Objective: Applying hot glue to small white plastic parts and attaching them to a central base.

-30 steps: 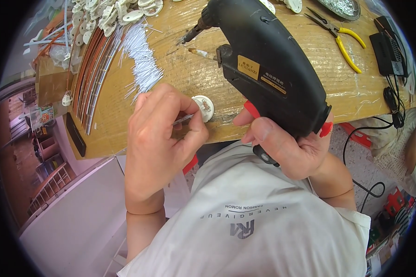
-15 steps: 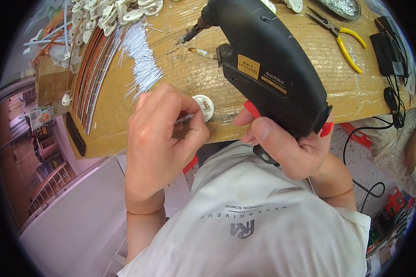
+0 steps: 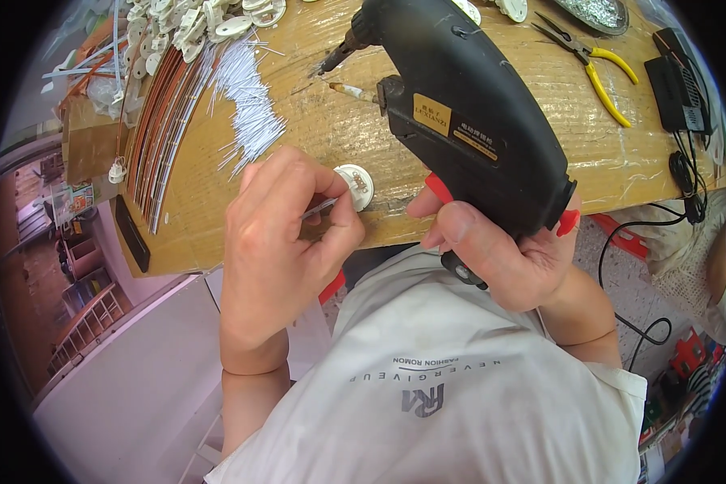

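Held in my right hand [image 3: 504, 262] is a black soldering gun [image 3: 492, 105] with a red trigger, its nozzle pointing up and left over the bench. My fingers and thumb wrap round its handle. My left hand [image 3: 278, 234] is closed in a pinch at the bench edge, with a thin pale wire [image 3: 319, 207] running between the fingers. At those fingertips lies a round white plastic part [image 3: 363, 187] with small metal contacts. The fingers partly cover it, and where the wire's end meets it is hidden.
Left of centre lies a heap of short white wires [image 3: 250, 109], beside long brown and white strips [image 3: 165, 121]. White plastic parts [image 3: 177, 24] are piled behind. Yellow-handled pliers [image 3: 601, 73], a metal dish [image 3: 593, 12] and a black adapter [image 3: 678, 89] with cables sit at right.
The soldering gun and my right hand have shifted very slightly up and left. My left hand keeps almost the same place.
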Demonstrator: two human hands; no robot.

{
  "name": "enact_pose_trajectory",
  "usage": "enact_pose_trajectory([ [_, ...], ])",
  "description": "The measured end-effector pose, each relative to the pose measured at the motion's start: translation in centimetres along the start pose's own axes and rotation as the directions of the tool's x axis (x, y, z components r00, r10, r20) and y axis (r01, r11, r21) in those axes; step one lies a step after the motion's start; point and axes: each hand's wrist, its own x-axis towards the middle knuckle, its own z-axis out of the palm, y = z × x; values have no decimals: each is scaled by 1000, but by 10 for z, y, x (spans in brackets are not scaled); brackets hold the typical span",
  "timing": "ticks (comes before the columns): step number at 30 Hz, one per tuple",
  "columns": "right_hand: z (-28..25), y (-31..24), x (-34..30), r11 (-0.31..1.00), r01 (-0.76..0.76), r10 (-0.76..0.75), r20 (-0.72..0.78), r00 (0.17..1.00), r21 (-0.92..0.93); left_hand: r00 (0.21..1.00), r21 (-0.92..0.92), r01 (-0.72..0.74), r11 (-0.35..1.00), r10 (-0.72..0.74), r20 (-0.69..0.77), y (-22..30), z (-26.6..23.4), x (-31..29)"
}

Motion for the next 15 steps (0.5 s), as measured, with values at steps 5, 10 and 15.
enact_pose_trajectory([
  [5, 0, -7, 3, 997, -70, 70, -10, 997, 43, 1000, 4, -7, 1000, 7, -4, -1, 1, 0],
  [10, 0, -4, 2, 1000, -28, 28, -3, 1000, 13, 1000, 4, -11, 1000, 11, -12, -1, 2, 0],
  [15, -1, -8, 3, 995, -87, 87, 8, 996, 48, 999, -23, 7, 1000, -8, -35, 0, 5, -1],
])
